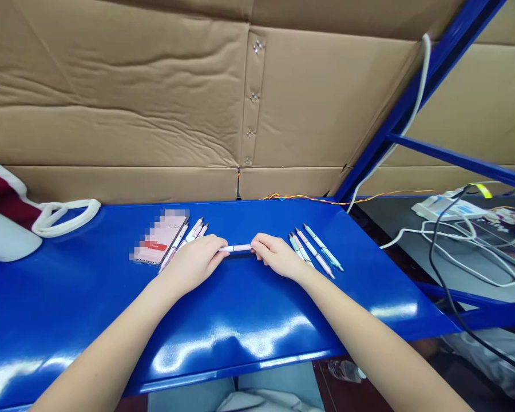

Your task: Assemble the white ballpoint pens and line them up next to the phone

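Observation:
A slim white and pale pink pen [240, 248] lies level between my two hands, just above the blue table [223, 297]. My left hand [197, 260] pinches its white end, and my right hand [277, 254] pinches the pink end. The tips of the pen are hidden in my fingers. Beside my left hand lie several pink and white pens [193, 230], partly covered by the hand. To the right of my right hand, several more pens [315, 252] in pale green, white and pink lie slanted on the table.
A pink phone [165, 232] lies left of the pens. A white cylinder [8, 234] and a white looped strap [68, 217] are at the far left. Cardboard [154, 86] stands behind the table. Blue frame bars [381, 131] and loose cables [472, 240] are on the right.

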`<move>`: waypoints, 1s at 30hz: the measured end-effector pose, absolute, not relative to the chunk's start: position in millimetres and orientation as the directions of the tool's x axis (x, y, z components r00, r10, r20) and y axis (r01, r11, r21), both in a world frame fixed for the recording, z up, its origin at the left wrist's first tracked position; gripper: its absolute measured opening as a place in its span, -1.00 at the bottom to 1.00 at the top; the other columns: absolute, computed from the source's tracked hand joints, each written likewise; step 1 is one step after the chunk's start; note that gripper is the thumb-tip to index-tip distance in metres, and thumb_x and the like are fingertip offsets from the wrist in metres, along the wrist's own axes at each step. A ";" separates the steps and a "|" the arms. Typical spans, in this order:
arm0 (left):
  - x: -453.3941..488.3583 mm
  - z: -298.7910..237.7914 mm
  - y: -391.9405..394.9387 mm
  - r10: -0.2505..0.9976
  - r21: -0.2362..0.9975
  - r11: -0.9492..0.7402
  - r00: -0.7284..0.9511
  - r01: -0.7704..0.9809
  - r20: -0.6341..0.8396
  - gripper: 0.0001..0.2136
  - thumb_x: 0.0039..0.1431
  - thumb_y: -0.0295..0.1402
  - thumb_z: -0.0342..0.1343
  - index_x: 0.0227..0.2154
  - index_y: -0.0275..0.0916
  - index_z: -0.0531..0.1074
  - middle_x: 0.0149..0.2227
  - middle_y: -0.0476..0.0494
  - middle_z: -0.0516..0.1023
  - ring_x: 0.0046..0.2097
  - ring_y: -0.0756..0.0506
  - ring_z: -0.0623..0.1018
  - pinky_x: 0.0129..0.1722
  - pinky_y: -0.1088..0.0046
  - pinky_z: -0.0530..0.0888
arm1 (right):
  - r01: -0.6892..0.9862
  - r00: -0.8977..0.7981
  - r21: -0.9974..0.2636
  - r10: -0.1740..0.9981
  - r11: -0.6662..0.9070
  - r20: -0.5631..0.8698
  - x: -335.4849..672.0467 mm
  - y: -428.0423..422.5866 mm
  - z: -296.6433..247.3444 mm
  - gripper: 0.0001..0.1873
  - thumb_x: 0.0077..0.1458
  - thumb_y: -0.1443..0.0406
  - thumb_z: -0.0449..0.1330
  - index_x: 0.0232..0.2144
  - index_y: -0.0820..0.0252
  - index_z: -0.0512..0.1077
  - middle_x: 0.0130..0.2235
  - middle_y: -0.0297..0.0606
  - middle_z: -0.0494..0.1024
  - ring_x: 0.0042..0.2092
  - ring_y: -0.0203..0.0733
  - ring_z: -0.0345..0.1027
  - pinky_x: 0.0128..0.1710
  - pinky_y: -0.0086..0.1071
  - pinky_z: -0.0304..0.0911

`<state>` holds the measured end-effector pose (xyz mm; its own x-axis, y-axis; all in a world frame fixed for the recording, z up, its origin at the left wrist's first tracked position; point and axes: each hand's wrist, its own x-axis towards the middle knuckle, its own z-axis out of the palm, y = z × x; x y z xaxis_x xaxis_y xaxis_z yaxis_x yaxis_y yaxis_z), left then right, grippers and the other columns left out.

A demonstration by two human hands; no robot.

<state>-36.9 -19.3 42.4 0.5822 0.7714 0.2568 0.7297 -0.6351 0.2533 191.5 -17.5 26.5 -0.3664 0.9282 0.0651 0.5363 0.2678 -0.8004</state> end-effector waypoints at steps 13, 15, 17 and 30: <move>-40.7 35.5 -12.7 0.712 0.175 -0.695 0.633 0.697 0.305 -0.71 0.31 -0.25 -0.19 -0.27 -0.23 0.42 -0.27 -0.14 0.46 -0.19 -0.10 0.46 -0.15 0.32 0.40 | 0.548 -0.474 -0.643 0.832 0.534 0.287 192.9 -18.3 28.2 -0.75 0.24 0.24 -0.06 -0.41 0.17 0.35 -0.37 -0.28 0.35 -0.28 -0.24 0.25 -0.23 -0.37 0.16; -40.2 35.7 -13.6 0.711 0.158 -0.691 0.626 0.705 0.320 -0.71 0.31 -0.26 -0.19 -0.27 -0.23 0.43 -0.28 -0.14 0.47 -0.20 -0.10 0.46 -0.19 0.35 0.40 | 0.526 -0.462 -0.678 0.842 0.514 0.279 193.0 -18.4 28.9 -0.73 0.23 0.23 -0.04 -0.45 0.17 0.33 -0.41 -0.31 0.34 -0.31 -0.26 0.24 -0.25 -0.38 0.15; -37.7 37.0 -16.8 0.719 0.140 -0.679 0.615 0.720 0.323 -0.70 0.31 -0.26 -0.18 -0.28 -0.23 0.44 -0.28 -0.14 0.47 -0.22 -0.10 0.47 -0.24 0.37 0.39 | 0.495 -0.427 -0.738 0.868 0.459 0.253 191.4 -19.3 31.2 -0.72 0.19 0.22 -0.02 -0.52 0.18 0.31 -0.45 -0.33 0.32 -0.36 -0.28 0.23 -0.29 -0.39 0.15; -38.0 42.2 -16.9 0.760 0.040 -0.627 0.599 0.778 0.252 -0.71 0.24 -0.17 -0.08 -0.34 -0.22 0.48 -0.30 -0.17 0.53 -0.22 -0.17 0.49 -0.19 0.27 0.35 | 0.773 0.038 -0.634 0.999 -0.032 -0.004 221.8 0.9 34.9 -0.79 0.02 0.18 0.09 -0.56 0.17 0.28 -0.55 -0.27 0.46 -0.49 -0.23 0.32 -0.51 -0.42 0.11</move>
<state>-38.0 -16.9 42.2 0.5990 0.7602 0.2515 0.7783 -0.6266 0.0405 221.8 0.9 34.9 0.0377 0.9993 -0.0037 0.7729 -0.0315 -0.6338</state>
